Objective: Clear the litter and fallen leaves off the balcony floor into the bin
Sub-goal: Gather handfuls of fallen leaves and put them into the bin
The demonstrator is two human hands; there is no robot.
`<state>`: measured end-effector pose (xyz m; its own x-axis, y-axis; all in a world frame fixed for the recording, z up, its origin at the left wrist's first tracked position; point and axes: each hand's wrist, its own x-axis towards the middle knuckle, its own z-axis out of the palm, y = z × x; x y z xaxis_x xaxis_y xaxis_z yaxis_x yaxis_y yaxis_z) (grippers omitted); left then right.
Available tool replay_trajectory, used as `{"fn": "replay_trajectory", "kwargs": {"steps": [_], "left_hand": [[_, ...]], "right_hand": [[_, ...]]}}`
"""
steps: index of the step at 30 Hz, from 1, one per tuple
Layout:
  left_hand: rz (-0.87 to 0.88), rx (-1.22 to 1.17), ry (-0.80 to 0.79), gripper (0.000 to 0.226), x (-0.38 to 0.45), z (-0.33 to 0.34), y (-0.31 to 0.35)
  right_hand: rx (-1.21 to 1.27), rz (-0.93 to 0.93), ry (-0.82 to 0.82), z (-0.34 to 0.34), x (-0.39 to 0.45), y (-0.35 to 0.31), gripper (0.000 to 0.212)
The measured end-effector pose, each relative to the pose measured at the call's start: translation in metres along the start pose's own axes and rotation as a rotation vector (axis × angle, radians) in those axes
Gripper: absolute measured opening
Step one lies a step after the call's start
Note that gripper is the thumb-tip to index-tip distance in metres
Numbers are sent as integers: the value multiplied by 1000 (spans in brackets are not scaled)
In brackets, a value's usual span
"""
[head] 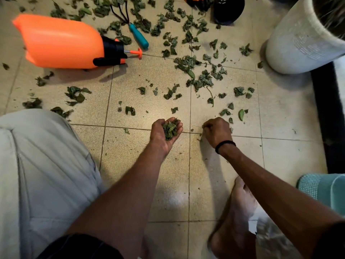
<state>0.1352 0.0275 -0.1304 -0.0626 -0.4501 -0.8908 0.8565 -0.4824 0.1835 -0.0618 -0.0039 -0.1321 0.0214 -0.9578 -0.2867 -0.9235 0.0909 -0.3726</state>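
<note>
Dark green fallen leaves (186, 66) lie scattered over the beige tiled floor (224, 174), thickest toward the top. My left hand (164, 130) is turned palm up and cupped around a small heap of gathered leaves (170, 128). My right hand (217, 131), with a black band on the wrist, is knuckles up just to the right, its fingertips curled down against the floor at a few small leaf bits. Whether it pinches any I cannot tell. No bin is clearly in view.
An orange pump sprayer (59, 42) lies on its side at upper left, a teal-handled hand rake (139, 37) beside it. A white textured pot (302, 40) stands at upper right, a black shoe (228, 10) at top. My bare foot (237, 212) and a teal cloth (324, 189) are lower right.
</note>
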Motion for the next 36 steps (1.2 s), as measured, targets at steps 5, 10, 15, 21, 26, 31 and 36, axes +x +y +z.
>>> {"fn": "replay_trajectory", "kwargs": {"steps": [5, 10, 15, 21, 26, 31, 36], "left_hand": [[8, 19, 4, 41, -2, 0, 1], [21, 49, 4, 41, -2, 1, -3], [37, 47, 15, 41, -2, 4, 0], [20, 10, -16, 40, -2, 13, 3], [-89, -3, -85, 37, -2, 20, -3], [-119, -72, -185, 35, -1, 35, -8], [-139, -39, -224, 37, -1, 36, -13]], "right_hand": [[-98, -133, -1, 23, -17, -16, 21], [-206, -280, -27, 37, -32, -37, 12], [-35, -223, -70, 29, -45, -42, 11], [483, -11, -19, -13, -49, -88, 11], [193, -262, -22, -18, -58, -114, 19], [243, -151, 186, -49, -36, -77, 14], [194, 241, 163, -58, -1, 17, 36]]}}
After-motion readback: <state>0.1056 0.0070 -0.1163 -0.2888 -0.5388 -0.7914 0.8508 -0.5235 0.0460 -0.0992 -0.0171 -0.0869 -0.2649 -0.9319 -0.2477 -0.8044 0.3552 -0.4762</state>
